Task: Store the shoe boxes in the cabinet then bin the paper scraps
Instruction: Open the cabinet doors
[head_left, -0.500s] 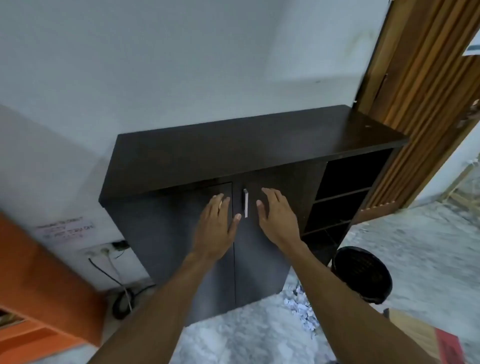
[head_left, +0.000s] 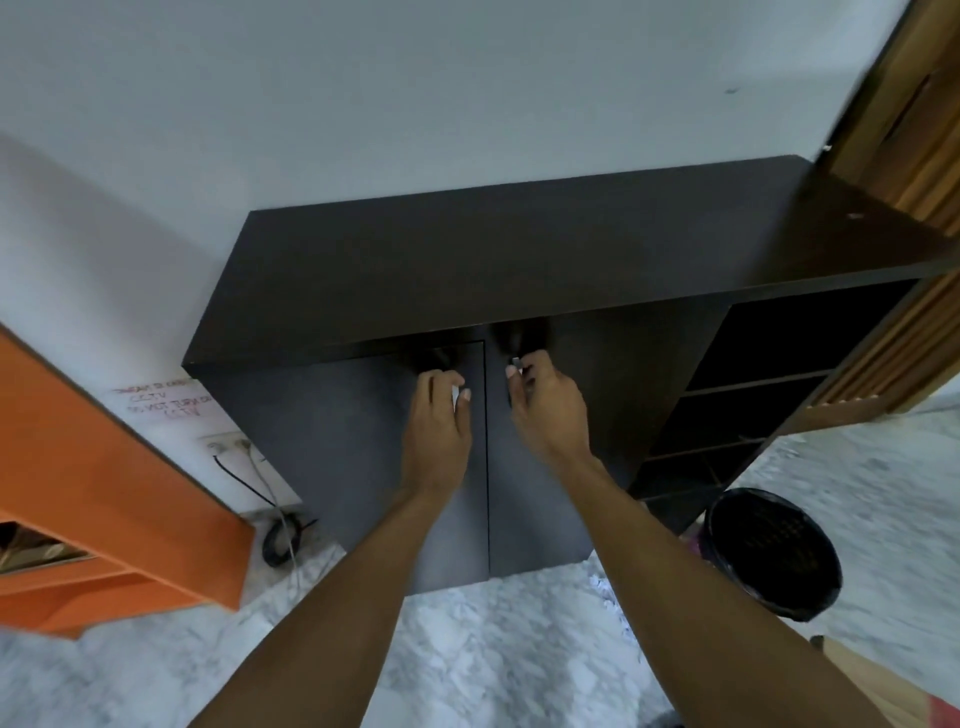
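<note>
A dark brown cabinet (head_left: 519, 249) stands against the white wall, its two grey doors closed. My left hand (head_left: 436, 421) grips the metal handle of the left door (head_left: 337, 457), fingers curled round it. My right hand (head_left: 540, 400) grips the handle of the right door (head_left: 613, 415) the same way. A shoe box corner (head_left: 893, 686) shows at the bottom right on the floor. A few white paper scraps (head_left: 602, 584) lie on the floor by the cabinet's right foot, mostly hidden by my right arm.
Open shelves (head_left: 769, 384) fill the cabinet's right side. A black mesh bin (head_left: 774, 551) stands on the marble floor below them. An orange cabinet (head_left: 104, 493) juts in at the left, with a wall socket and cables (head_left: 270, 509) between. Wooden slats (head_left: 924, 130) rise at the right.
Both hands went from lying flat and open near the door handles to curling round them. The camera moved closer and now looks more steeply down on the cabinet.
</note>
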